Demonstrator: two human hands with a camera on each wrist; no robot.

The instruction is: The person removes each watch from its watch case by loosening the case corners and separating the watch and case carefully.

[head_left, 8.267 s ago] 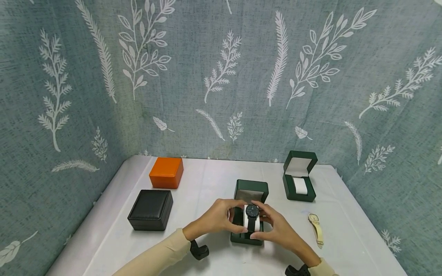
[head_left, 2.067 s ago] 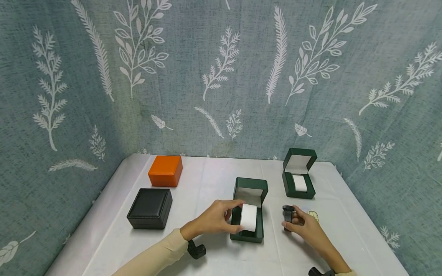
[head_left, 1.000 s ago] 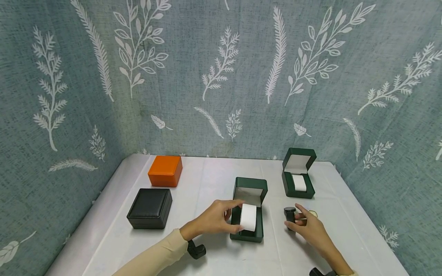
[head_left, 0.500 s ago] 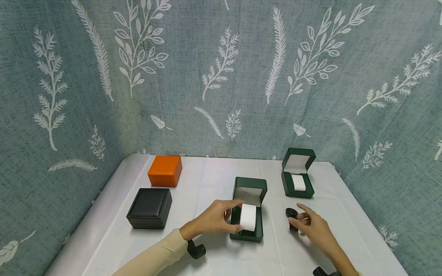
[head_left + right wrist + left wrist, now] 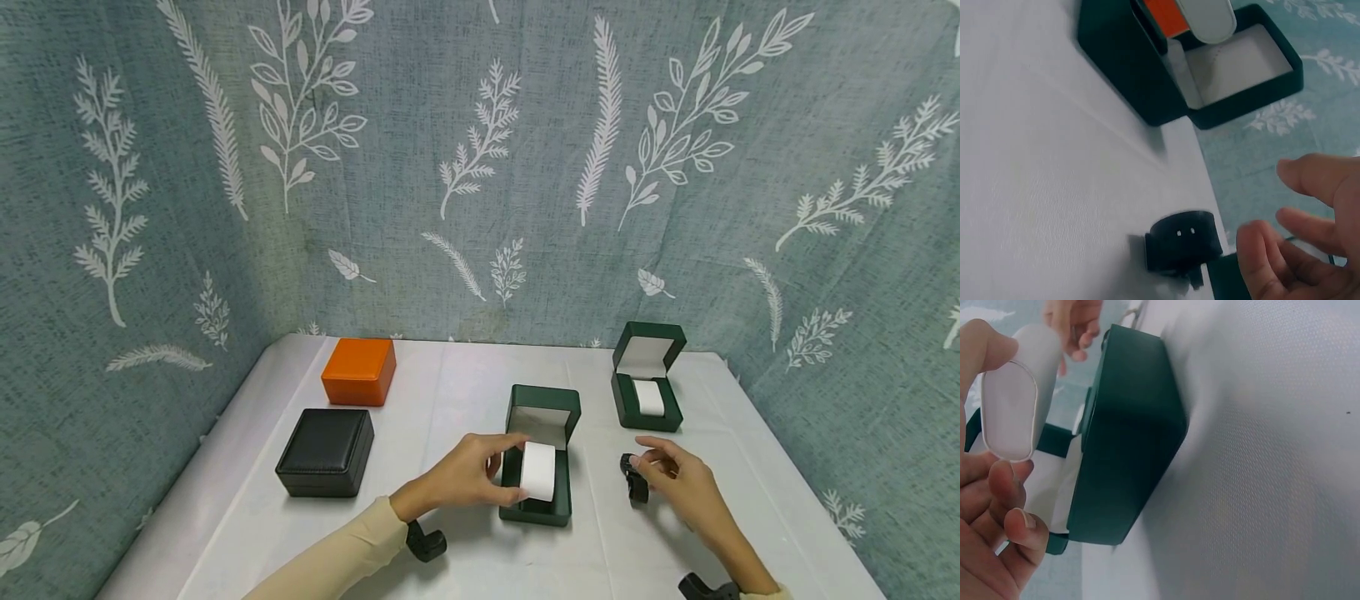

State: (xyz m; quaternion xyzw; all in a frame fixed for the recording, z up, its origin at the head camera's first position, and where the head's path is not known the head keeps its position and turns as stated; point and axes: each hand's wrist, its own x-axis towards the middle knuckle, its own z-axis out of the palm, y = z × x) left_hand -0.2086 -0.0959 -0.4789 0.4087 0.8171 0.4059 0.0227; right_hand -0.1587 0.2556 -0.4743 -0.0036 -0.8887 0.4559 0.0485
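White cushion (image 5: pixel 538 472) sits pinched within the left grip (image 5: pixel 474 472).

Past the left hand (image 5: pixel 472 479) and right hand (image 5: pixel 686 492) I see a blue-grey cloth wall (image 5: pixel 420 125) with white leaf prints (image 5: pixel 606 100). The same cloth makes a left wall (image 5: pixel 45 400) out beyond the left hand and a right wall (image 5: pixel 892 392) beyond the right. Beneath both hands I have a white-covered table (image 5: pixel 450 383), faintly creased, its far edge against the cloth. The light looks even to me, leaving soft shadows below the hands.
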